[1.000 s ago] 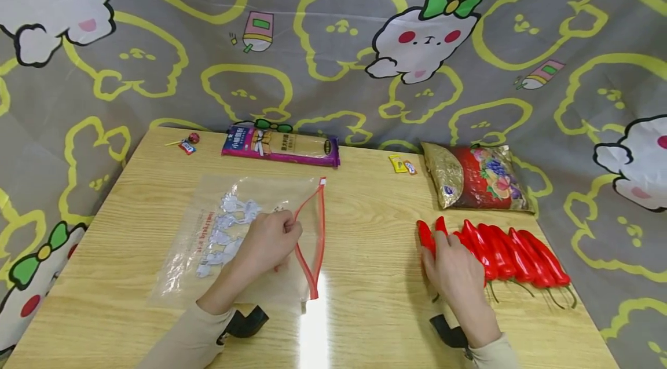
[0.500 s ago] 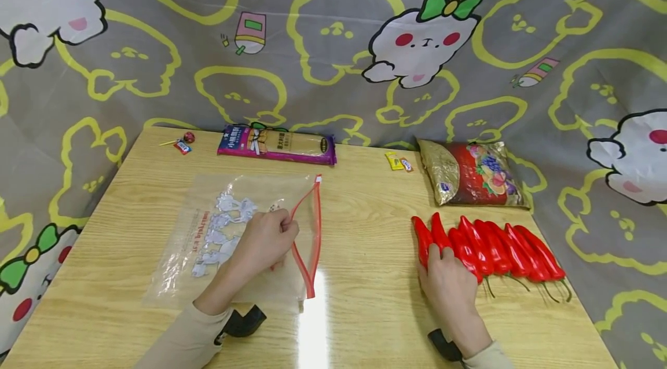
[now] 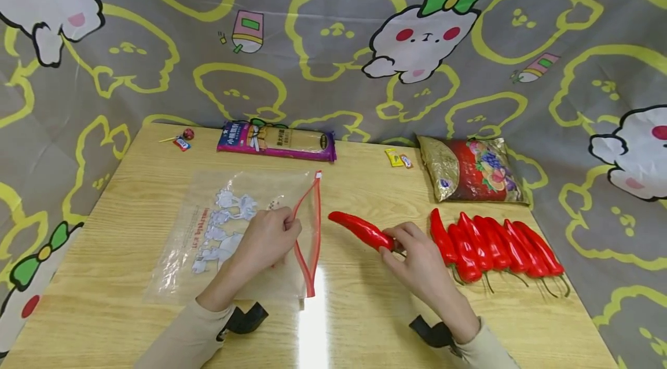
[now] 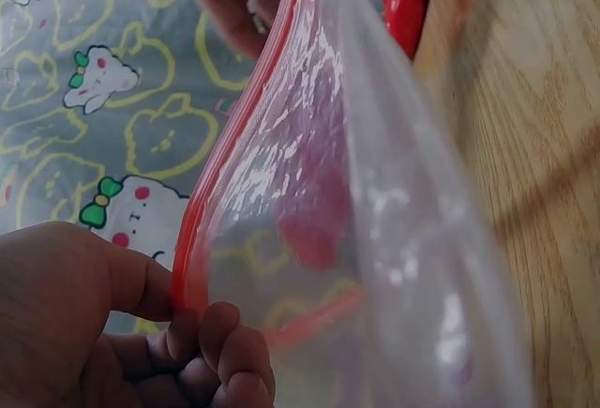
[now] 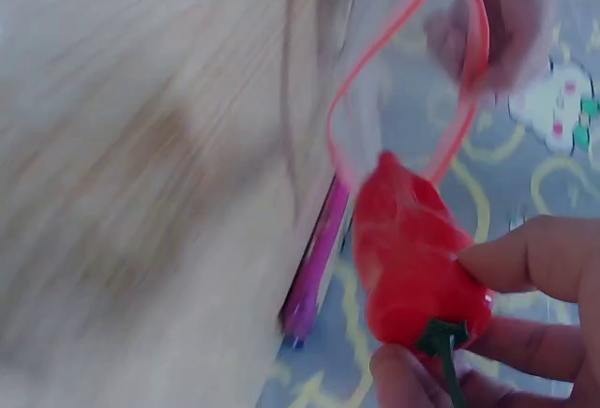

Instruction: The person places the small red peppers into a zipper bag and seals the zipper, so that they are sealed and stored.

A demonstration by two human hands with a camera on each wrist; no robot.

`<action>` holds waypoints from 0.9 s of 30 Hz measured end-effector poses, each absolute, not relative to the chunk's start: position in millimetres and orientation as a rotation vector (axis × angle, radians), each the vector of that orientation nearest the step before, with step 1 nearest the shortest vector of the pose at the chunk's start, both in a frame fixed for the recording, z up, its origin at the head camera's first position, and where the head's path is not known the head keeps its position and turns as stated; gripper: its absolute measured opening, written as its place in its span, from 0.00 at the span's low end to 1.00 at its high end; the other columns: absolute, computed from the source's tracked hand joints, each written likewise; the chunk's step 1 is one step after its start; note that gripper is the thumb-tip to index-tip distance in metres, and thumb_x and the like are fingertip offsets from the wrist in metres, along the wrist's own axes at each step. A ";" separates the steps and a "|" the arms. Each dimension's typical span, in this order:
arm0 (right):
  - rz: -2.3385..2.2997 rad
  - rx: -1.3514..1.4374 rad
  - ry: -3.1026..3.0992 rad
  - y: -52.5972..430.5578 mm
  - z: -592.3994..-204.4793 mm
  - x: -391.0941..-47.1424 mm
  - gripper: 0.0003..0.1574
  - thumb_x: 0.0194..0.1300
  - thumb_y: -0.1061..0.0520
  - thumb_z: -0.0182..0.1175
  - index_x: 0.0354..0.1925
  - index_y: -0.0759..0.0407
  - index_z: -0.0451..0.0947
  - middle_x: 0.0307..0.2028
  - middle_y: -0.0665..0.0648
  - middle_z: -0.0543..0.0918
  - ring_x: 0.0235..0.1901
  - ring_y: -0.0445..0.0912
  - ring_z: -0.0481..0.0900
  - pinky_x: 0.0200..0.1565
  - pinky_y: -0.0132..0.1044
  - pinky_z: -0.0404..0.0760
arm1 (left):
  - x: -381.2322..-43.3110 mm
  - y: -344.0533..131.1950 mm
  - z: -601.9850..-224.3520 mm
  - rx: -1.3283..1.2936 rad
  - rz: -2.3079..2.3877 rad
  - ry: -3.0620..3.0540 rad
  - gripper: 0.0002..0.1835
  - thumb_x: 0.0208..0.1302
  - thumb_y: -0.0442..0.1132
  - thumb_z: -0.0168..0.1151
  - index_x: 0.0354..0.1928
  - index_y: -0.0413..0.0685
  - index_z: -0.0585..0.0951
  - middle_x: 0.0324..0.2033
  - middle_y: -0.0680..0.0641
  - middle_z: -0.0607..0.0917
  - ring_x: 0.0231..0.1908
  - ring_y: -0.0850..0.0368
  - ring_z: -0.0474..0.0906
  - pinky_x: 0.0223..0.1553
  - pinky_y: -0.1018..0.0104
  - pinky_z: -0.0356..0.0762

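A clear zip bag (image 3: pixel 177 241) with a red zip edge and printed white figures lies on the left of the table. My left hand (image 3: pixel 271 238) pinches the upper edge of its mouth, which gapes to the right; the left wrist view shows thumb and fingers on the red strip (image 4: pixel 192 239). With its stem end in my right hand (image 3: pixel 419 259), a red chili pepper (image 3: pixel 359 229) points its tip at the bag mouth, a short way off. In the right wrist view thumb and fingers grip the pepper (image 5: pixel 412 258) near its green stem.
Several red peppers (image 3: pixel 492 247) lie in a row on the right. Behind them is a gold and red bag (image 3: pixel 474 169). A purple noodle pack (image 3: pixel 276 142), small candies (image 3: pixel 398 158) and a lollipop (image 3: pixel 188 134) lie along the back edge, before a patterned cloth.
My right hand has picked up the leftmost pepper from the row and carried it left toward the bag mouth, turning it sideways. The left hand stays on the bag edge.
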State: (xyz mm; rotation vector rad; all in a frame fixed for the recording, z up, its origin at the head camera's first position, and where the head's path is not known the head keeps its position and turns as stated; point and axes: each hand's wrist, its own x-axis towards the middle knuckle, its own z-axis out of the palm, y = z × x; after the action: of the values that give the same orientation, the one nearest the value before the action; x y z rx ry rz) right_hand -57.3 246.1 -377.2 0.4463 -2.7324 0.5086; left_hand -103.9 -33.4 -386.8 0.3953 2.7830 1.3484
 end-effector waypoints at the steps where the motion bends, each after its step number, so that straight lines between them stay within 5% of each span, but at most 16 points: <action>1: 0.527 0.494 -2.745 237.9 -373.3 -59.6 0.15 0.48 0.57 0.65 0.37 0.59 0.81 0.31 0.50 0.76 0.26 0.40 0.74 0.27 0.31 0.72 | -103.9 -33.3 -387.0 0.393 1.344 2.783 0.14 0.59 0.38 0.50 0.16 0.49 0.67 0.09 0.55 0.64 0.09 0.64 0.60 0.12 0.70 0.55; 10: 0.465 0.855 -2.745 179.5 -383.8 -82.5 0.12 0.50 0.57 0.65 0.37 0.58 0.81 0.33 0.51 0.77 0.26 0.37 0.73 0.28 0.29 0.73 | -101.1 -31.3 -384.0 0.338 1.340 2.711 0.12 0.60 0.40 0.50 0.18 0.49 0.69 0.10 0.53 0.67 0.08 0.60 0.64 0.10 0.70 0.56; 27: 0.407 1.012 -2.777 140.5 -410.5 -96.1 0.13 0.50 0.56 0.67 0.37 0.54 0.79 0.33 0.48 0.75 0.28 0.38 0.73 0.28 0.31 0.73 | -100.9 -27.5 -388.3 0.368 1.259 2.751 0.12 0.59 0.39 0.52 0.18 0.49 0.69 0.11 0.53 0.68 0.09 0.61 0.64 0.11 0.69 0.58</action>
State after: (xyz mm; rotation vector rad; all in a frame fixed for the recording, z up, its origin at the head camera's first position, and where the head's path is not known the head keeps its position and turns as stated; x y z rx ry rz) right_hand -96.1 140.5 -410.5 1.0124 -2.7771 0.4069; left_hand -100.9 -27.5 -388.3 0.3683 2.7513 1.2589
